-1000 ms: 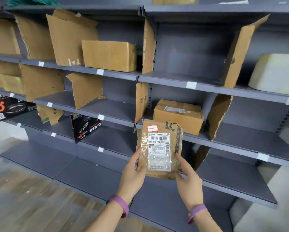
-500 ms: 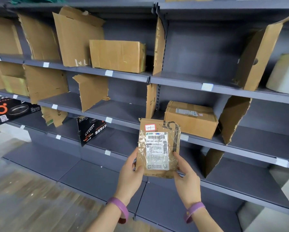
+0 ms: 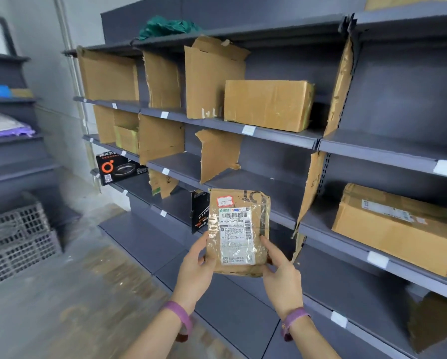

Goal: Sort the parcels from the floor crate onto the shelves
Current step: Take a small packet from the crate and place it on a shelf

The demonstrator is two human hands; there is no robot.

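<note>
Both bare forearms come in from the bottom edge of the view, the left forearm [image 3: 149, 340] slanting toward 1 o'clock and the right forearm [image 3: 313, 343] toward 11 o'clock, so the wrists converge. A purple band [image 3: 182, 317] circles each wrist. The left hand [image 3: 197, 265] grips the parcel [image 3: 239, 229] at its 7 o'clock corner, thumb on the front face. The right hand [image 3: 282, 273] grips the 5 o'clock corner, thumb pointing up along the front edge. The other fingers are hidden behind.

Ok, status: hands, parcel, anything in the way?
Left hand, right hand both grip the parcel at its lower sides. Parcel upright, label facing camera, not yet shelved. Nothing between it and the shelves.
</note>
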